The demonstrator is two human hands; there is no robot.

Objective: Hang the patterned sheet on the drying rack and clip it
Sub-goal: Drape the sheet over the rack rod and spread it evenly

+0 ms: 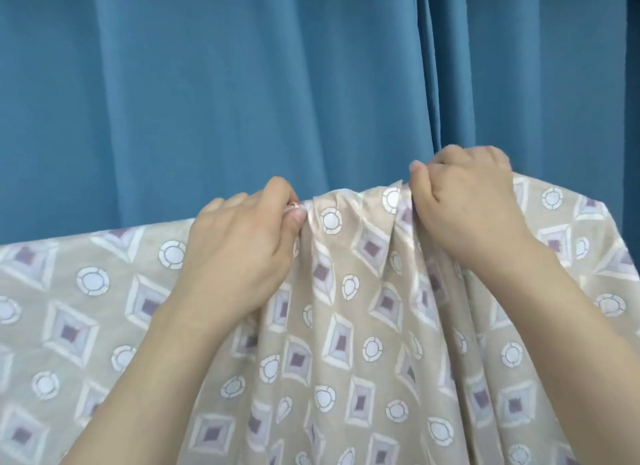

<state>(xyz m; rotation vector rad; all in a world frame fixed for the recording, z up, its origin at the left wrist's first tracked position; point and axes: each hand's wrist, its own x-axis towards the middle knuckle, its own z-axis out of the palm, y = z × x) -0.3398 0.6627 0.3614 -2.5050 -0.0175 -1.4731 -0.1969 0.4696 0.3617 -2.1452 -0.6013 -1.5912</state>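
Note:
The patterned sheet (349, 329), beige with white circles and purple diamonds, hangs in folds across the lower half of the view. Its top edge runs from the left edge up to a bunched peak in the middle. My left hand (242, 246) pinches that top edge between thumb and fingers, where a small pink bit, perhaps a clip, shows at the fingertips. My right hand (464, 201) grips the gathered edge a little higher and to the right, fingers curled over the fabric. The drying rack is hidden under the sheet.
A blue pleated curtain (242, 94) fills the whole background right behind the sheet's top edge.

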